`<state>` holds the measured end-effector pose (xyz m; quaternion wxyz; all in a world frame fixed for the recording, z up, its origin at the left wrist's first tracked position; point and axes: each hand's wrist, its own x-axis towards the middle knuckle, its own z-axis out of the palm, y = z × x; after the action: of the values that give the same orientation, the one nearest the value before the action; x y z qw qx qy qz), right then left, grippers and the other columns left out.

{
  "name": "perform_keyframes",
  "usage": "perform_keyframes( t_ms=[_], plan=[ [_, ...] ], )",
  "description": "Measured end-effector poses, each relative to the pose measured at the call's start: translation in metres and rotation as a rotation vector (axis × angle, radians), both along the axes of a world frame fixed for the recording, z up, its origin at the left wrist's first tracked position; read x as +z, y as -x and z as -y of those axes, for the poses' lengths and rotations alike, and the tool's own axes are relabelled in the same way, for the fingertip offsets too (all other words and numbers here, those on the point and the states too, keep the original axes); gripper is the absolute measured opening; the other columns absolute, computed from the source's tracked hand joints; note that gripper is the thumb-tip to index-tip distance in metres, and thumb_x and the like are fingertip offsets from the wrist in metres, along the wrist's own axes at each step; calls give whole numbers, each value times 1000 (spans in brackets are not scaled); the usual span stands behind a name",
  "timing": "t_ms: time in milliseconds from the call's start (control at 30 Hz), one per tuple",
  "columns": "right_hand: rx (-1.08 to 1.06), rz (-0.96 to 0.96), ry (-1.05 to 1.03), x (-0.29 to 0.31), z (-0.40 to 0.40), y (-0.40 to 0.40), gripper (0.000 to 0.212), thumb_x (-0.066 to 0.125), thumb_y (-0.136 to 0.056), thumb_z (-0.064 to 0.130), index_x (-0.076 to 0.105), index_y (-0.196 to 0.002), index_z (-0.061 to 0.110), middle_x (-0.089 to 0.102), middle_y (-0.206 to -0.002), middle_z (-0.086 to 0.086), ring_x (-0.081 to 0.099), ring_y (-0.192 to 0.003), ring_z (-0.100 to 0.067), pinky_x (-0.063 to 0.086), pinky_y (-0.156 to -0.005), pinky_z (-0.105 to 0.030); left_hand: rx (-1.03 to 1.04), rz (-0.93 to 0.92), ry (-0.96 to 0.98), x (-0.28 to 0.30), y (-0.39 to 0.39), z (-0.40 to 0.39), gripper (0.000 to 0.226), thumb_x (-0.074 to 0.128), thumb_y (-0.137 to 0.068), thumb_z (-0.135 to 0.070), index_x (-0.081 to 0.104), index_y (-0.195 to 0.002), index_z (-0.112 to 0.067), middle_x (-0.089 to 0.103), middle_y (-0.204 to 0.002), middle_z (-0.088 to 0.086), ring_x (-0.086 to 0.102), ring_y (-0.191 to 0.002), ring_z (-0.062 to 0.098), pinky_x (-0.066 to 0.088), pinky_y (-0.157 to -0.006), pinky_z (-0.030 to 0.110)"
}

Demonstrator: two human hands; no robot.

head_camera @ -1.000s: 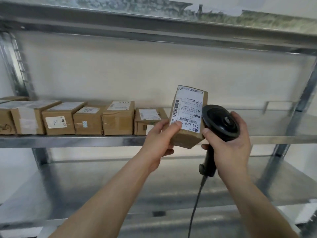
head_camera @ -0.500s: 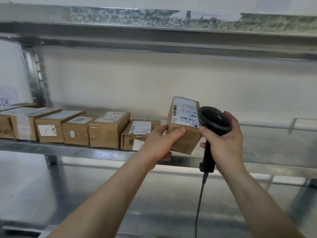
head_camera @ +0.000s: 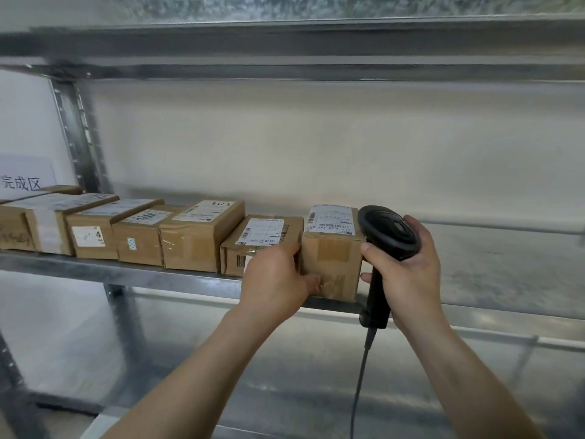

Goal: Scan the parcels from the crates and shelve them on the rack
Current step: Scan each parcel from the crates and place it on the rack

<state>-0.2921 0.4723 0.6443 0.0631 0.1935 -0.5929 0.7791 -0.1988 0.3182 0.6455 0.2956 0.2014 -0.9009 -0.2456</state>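
A small cardboard parcel [head_camera: 335, 251] with a white barcode label on top sits on the metal shelf [head_camera: 126, 274], at the right end of a row of several labelled cardboard parcels [head_camera: 196, 236]. My left hand [head_camera: 278, 280] grips its lower left front corner, thumb on the front face. My right hand [head_camera: 408, 270] holds a black corded barcode scanner [head_camera: 389, 236] just to the right of the parcel, its head level with the parcel's top.
The shelf stretches bare to the right of the parcel. A lower metal shelf [head_camera: 285, 375] lies beneath, an upper shelf beam [head_camera: 285, 42] overhead. A rack upright [head_camera: 79, 134] stands at the left beside a white paper sign [head_camera: 25, 179] on the wall.
My left hand has carried the parcel from mid-air down onto the shelf beside the row. The parcel went from tilted upright to lying flat. The scanner hand followed alongside.
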Motion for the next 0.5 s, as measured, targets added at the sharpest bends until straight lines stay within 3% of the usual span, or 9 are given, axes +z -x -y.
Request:
perform_keyframes(
  t_ms=[133, 300, 433, 500],
  plan=[
    [14, 10, 2, -1, 11, 6, 78, 84, -79, 6, 47, -144, 27, 70, -120, 5, 73, -103, -22, 64, -78, -49, 52, -9, 108, 2, 4, 7, 26, 80, -74, -33, 63, -90, -21, 64, -78, -6, 59, -75, 21, 41, -56, 30],
    [25, 10, 13, -1, 22, 16, 77, 83, -80, 6, 47, -145, 27, 69, -123, 5, 72, -109, -23, 65, -79, -47, 84, 6, 193, 5, 9, 14, 30, 79, -78, -38, 62, -95, -20, 66, -85, -3, 59, -79, 21, 38, -58, 30],
    [6, 13, 21, -1, 28, 20, 83, 87, -72, 18, 48, -144, 29, 68, -126, 6, 70, -113, -23, 60, -91, -53, 109, 15, 234, 4, 13, 15, 31, 76, -82, -42, 57, -95, -21, 65, -85, -3, 51, -75, 21, 36, -60, 31],
    [22, 30, 41, -2, 28, 23, 80, 86, -77, 12, 47, -145, 27, 68, -126, 4, 71, -112, -23, 64, -82, -46, 119, 28, 240, 4, 16, 16, 31, 75, -83, -42, 53, -90, -22, 59, -80, -4, 48, -74, 21, 32, -58, 32]
  ],
)
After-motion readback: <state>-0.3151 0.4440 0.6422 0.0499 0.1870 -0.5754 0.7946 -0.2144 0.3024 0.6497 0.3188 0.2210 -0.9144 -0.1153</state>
